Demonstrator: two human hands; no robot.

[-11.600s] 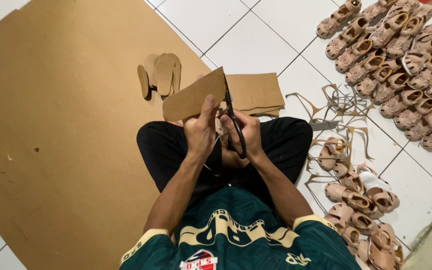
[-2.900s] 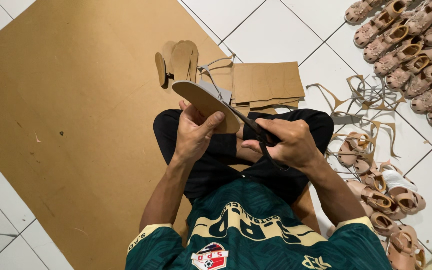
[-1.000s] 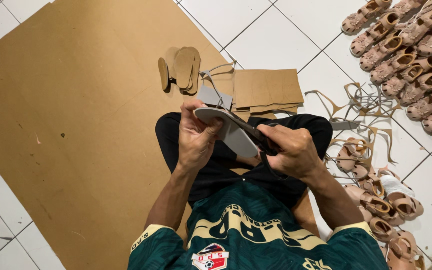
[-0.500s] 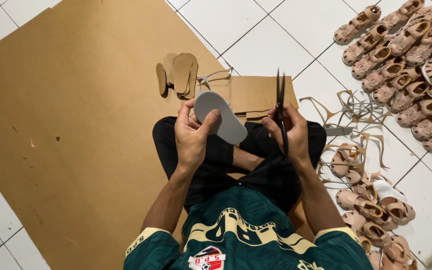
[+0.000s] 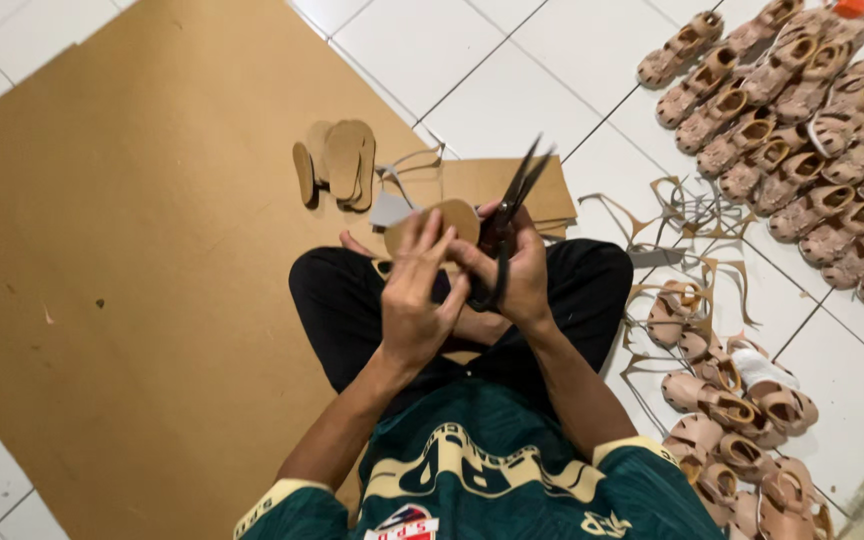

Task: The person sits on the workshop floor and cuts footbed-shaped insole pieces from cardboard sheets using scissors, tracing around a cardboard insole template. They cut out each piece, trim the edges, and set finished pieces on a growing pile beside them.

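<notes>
I sit cross-legged on a tiled floor. My left hand (image 5: 417, 295) holds a sole-shaped piece of brown cardboard (image 5: 449, 217) upright in front of me. My right hand (image 5: 520, 270) grips black scissors (image 5: 512, 215), blades parted and pointing up and away, right beside the cut-out's edge. A small stack of finished cardboard soles (image 5: 337, 165) lies on the big brown sheet just beyond my knees.
A large brown cardboard sheet (image 5: 122, 250) covers the floor at left. Smaller cardboard pieces (image 5: 497, 185) lie ahead. Curled offcut strips (image 5: 692, 215) litter the tiles at right. Several tan sandals (image 5: 802, 120) lie in rows at top right and more (image 5: 742, 400) beside my right leg.
The cut-out has turned from its pale grey face to its brown face and stands more upright. The scissors have moved in next to it, blades parted.
</notes>
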